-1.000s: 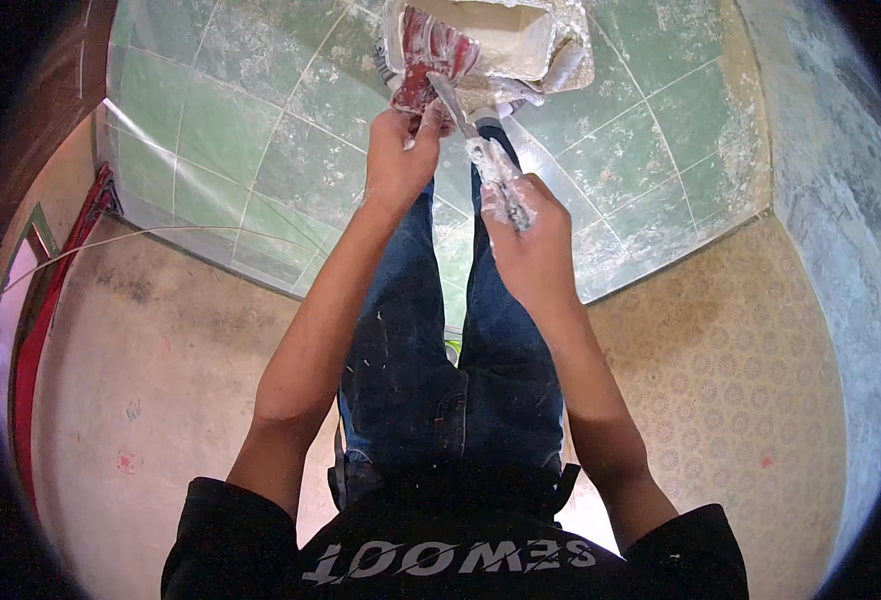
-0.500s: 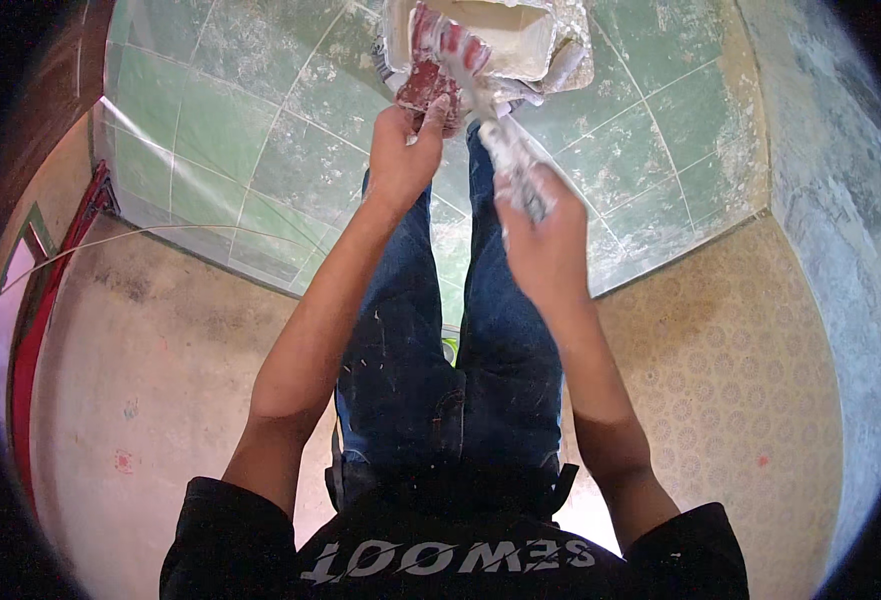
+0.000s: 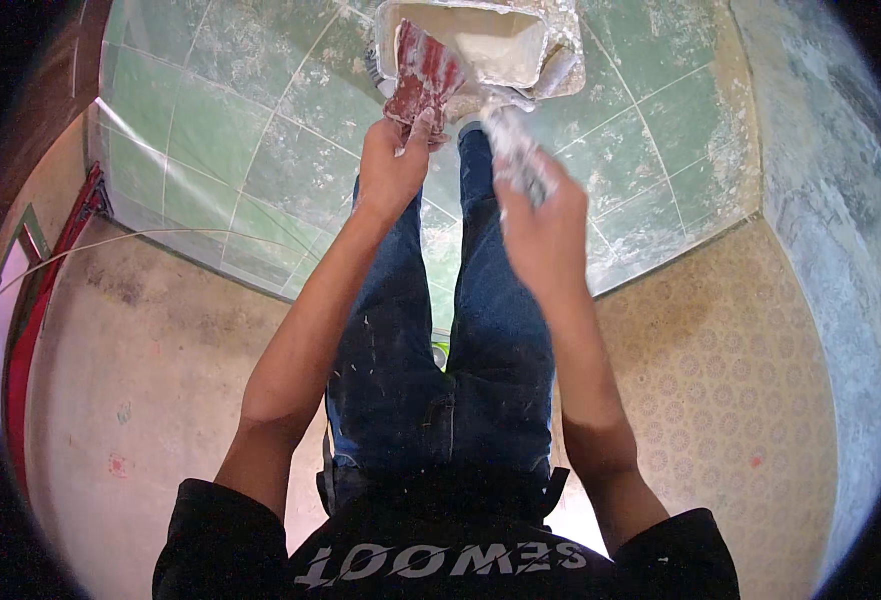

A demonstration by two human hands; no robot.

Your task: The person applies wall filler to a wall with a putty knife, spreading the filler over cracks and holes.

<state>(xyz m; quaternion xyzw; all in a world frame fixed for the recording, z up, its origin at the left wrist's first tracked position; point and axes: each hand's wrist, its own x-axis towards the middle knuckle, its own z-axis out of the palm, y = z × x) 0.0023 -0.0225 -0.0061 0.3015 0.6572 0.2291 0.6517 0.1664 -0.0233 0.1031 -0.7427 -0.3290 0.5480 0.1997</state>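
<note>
My left hand (image 3: 390, 170) is closed on a red plastic scraper (image 3: 422, 65) streaked with white paste, its broad end pointing up the view. My right hand (image 3: 545, 235) grips a white-smeared putty knife (image 3: 508, 135), blurred by motion, just right of the red scraper. The knife's blade is too smeared to tell whether it touches the scraper. Behind both tools sits a crusted rectangular tub (image 3: 505, 35) holding cream-coloured paste, with grey, caked pieces along its right and lower edges.
Green floor tiles (image 3: 220, 120) dusted white surround the tub and my legs (image 3: 485, 300). A mottled pale blue wall (image 3: 810, 250) rises at the right. At the left are a red strip (image 3: 40, 350) and a thin cable (image 3: 140, 232) crossing toward my legs.
The red scraper and my left hand have shifted slightly left. My right hand with the putty knife has moved to the right and is now blurred.
</note>
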